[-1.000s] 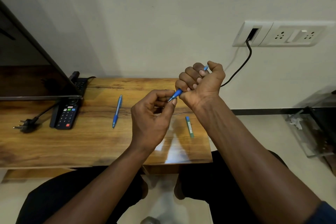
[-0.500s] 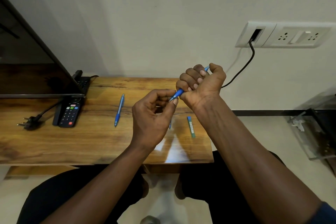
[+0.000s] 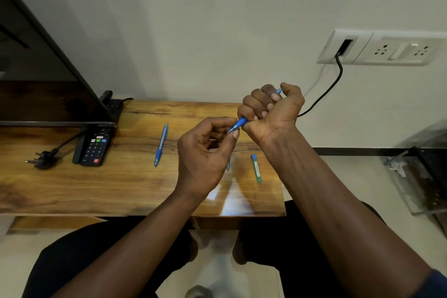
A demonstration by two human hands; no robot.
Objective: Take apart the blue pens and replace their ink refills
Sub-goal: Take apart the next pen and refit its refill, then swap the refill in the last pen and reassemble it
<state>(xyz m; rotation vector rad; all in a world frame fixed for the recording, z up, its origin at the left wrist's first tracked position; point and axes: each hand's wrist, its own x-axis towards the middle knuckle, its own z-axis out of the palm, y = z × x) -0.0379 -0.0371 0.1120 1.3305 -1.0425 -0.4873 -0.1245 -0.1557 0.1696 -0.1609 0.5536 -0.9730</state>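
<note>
- Almost nothing has shifted over the last second: your right hand (image 3: pixel 271 109) is still fisted round the barrel of the blue pen (image 3: pixel 240 124), held up in the air right of centre, above the tabletop (image 3: pixel 72 189).
- Your left hand (image 3: pixel 203 152) keeps its thumb and forefinger pinched on the pen's writing tip, with the other fingers curled loosely beneath.
- The pen's far end pokes out of the top of your right fist. The barrel between your two hands shows no gap, so I judge the tip section is not yet unscrewed.
- That probably means the twist is only starting or the thread is tight. Turning the tip against a firm right-hand grip should free it.
- The second blue pen (image 3: pixel 161 144) lies whole on the tabletop left of your hands, well apart from them and untouched.
- A green-blue strip (image 3: pixel 256 168), possibly refill packaging, lies on the tabletop below your right wrist. A small blue piece (image 3: pixel 228 164) beside your left hand is too small to identify.
- A remote (image 3: pixel 95 147) and a loose plug (image 3: pixel 41 159) sit at the left.
</note>
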